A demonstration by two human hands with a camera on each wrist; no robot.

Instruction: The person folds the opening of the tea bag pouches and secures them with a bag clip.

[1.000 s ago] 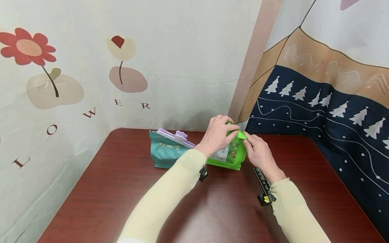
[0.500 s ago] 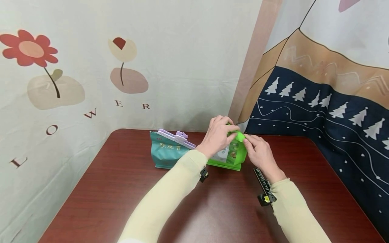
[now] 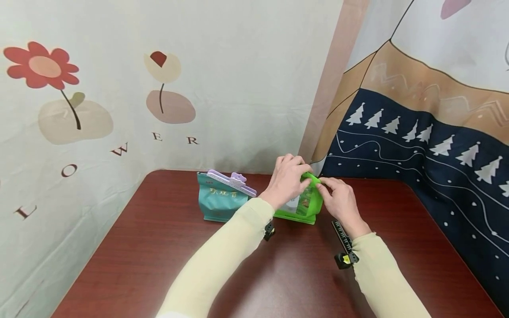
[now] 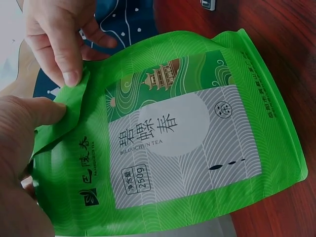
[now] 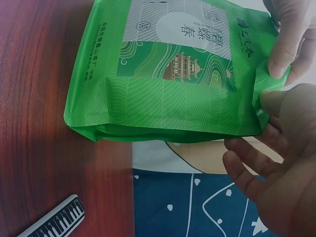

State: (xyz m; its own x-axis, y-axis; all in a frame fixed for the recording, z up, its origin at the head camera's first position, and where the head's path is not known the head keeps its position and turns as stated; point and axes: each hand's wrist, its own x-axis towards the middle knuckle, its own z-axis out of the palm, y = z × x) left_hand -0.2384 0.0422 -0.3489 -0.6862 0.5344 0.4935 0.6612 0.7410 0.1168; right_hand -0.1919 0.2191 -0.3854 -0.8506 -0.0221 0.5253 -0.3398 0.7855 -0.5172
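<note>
A bright green Biluochun tea bag stands on the table with its top edge folded over. My left hand grips the folded top, thumb on the front and fingers behind, as the left wrist view shows. At the bag's right top corner my right hand pinches the fold between thumb and fingers; in the right wrist view its other fingers spread below. The left hand and forearm cover part of the bag in the head view.
Left of the green bag stands a teal bag with a lilac sealing clip across its top. A strip with a piano-key pattern lies on the reddish-brown table, near my right wrist. Printed cloth hangs behind.
The folded flap at the green bag's top sits slightly lower, and both hands have shifted a little with it. The view has tilted slightly; the teal bag stays in place.
</note>
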